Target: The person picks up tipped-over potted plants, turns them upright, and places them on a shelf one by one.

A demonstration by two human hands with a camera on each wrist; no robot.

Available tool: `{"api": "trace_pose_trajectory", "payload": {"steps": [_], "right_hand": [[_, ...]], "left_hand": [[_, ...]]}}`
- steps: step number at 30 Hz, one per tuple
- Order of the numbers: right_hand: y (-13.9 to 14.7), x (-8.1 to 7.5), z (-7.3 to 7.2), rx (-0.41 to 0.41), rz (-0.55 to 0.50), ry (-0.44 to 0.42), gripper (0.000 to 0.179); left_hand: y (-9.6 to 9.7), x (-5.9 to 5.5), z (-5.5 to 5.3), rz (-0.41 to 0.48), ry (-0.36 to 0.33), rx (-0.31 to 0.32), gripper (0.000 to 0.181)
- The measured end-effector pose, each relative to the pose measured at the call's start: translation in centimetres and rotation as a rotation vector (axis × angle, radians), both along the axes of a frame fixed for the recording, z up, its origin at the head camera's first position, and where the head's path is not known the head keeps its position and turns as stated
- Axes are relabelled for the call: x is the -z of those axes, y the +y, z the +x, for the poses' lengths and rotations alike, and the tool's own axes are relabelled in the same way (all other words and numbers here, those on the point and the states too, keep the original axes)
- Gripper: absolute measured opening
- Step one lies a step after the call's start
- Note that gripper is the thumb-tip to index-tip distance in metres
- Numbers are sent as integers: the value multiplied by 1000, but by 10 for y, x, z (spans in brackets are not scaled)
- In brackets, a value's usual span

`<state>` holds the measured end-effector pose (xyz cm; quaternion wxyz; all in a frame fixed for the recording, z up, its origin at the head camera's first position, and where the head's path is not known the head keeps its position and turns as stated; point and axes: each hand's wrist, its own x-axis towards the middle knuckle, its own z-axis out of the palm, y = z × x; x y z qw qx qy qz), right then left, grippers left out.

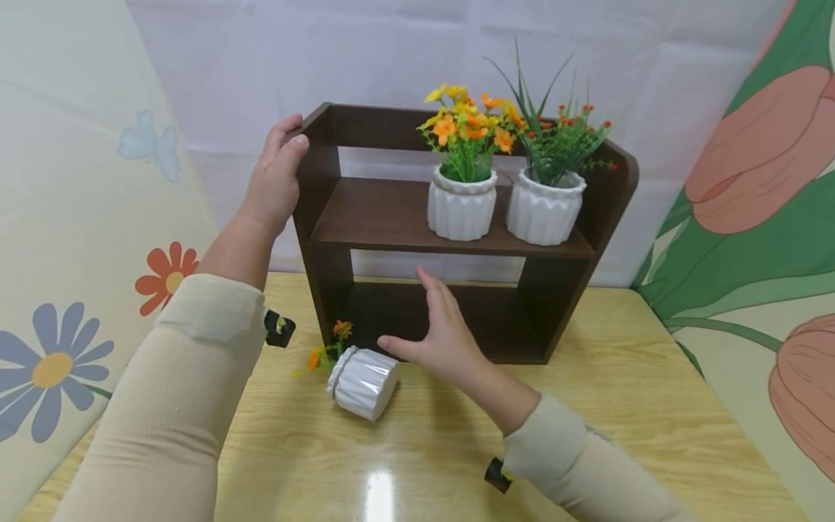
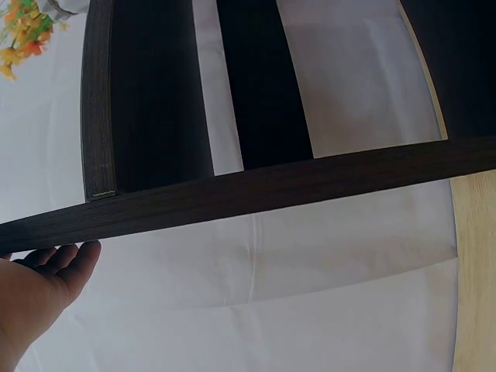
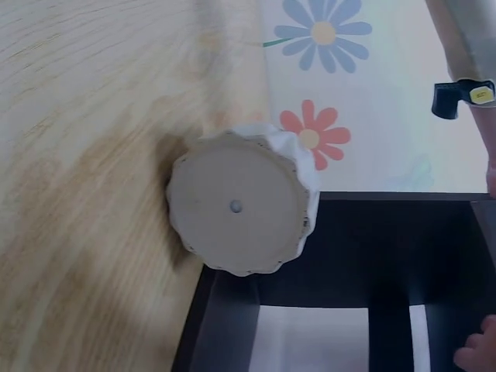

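At upper left in the head view, my left hand [image 1: 274,181] touches the outer side and upper edge of the dark brown shelf [image 1: 385,210]. The left wrist view shows its fingers [image 2: 70,271] against that side panel. My right hand [image 1: 440,330] is spread in front of the lower shelf, thumb and fingers apart, holding nothing. Near its thumb a white ribbed flowerpot [image 1: 362,383] lies on its side, with orange and yellow artificial flowers [image 1: 326,351] pointing left. The right wrist view faces the pot's round base [image 3: 236,225]; right fingertips [image 3: 477,349] show in the corner.
On the upper board stand a white pot [image 1: 462,209] with orange and yellow flowers and another white pot [image 1: 544,212] with grass and red berries. The shelf stands on a wooden table [image 1: 620,413], between flower-printed panels [image 1: 150,217] and a white cloth [image 1: 404,51].
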<state>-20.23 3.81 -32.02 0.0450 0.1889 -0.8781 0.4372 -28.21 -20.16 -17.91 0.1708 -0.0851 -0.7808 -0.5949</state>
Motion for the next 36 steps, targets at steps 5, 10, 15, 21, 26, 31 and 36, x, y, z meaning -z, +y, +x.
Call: {"api": "trace_pose_trajectory", "payload": {"steps": [5, 10, 15, 21, 26, 31, 36], "right_hand": [[-5, 9, -3, -47, 64, -30, 106], [-9, 18, -4, -88, 104, -26, 106], [-13, 24, -5, -134, 162, -33, 106], [-20, 30, -7, -183, 245, -45, 107], [-27, 36, -9, -226, 306, -39, 105], [-32, 42, -12, -262, 380, -31, 105], [-36, 46, -15, -288, 430, -24, 104]], "left_hand": [[0, 0, 0, 0, -4, -1, 51], [0, 0, 0, -1, -3, 1, 51], [0, 0, 0, -5, -2, 2, 52], [0, 0, 0, -11, 6, 1, 52], [0, 0, 0, -5, 13, 0, 52], [0, 0, 0, -5, 14, 0, 52], [0, 0, 0, -7, 18, 1, 52]]}}
